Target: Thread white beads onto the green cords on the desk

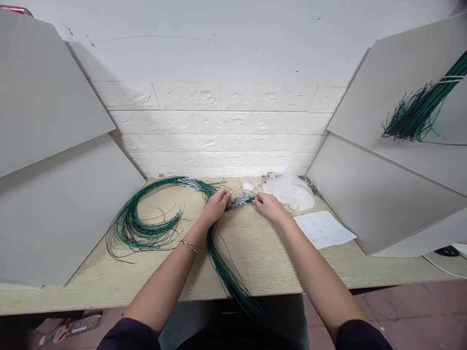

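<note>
My left hand (pixel 218 204) is closed round a bundle of green cords (pixel 222 265) that runs down off the table's front edge. Between my hands the cord ends carry small white beads or tags (pixel 241 201). My right hand (pixel 268 206) pinches the right end of that beaded stretch. A second, larger loop of green cords (pixel 140 223) curls over the left of the wooden table (pixel 262 262), also with beaded ends near the wall.
A white plastic bag (pixel 290 191) with small metal pieces beside it lies at the back right. A sheet of paper (pixel 324 229) lies to the right. Grey boards stand on both sides; another green cord bundle (pixel 419 109) hangs on the right one.
</note>
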`<state>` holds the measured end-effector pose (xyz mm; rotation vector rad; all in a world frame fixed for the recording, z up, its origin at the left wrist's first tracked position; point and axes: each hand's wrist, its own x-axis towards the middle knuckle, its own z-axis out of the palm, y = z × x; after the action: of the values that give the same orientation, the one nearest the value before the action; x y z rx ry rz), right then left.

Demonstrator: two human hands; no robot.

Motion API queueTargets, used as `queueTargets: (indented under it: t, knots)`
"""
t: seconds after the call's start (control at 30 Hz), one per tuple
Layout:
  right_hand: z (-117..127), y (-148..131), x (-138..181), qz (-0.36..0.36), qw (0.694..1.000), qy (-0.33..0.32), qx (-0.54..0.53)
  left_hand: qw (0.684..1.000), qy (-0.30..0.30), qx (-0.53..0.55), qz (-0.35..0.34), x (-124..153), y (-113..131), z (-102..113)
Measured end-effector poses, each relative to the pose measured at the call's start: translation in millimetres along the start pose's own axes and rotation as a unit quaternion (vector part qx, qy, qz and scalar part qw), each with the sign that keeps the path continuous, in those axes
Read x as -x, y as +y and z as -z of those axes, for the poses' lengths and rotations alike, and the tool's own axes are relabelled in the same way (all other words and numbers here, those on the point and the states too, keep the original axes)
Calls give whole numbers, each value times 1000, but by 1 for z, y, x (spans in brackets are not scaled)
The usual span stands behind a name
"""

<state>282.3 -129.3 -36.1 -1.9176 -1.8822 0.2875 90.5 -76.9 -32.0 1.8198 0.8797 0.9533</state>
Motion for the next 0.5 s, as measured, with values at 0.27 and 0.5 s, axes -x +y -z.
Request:
queueTargets:
  t: [0.27,0.5]
  knots:
    - [0,2,-1,-18,1000,1,-4,962,37,265,50,-1,17,14]
    - [2,-3,-2,23,987,130,-91,980,9,179,83,4,25,16]
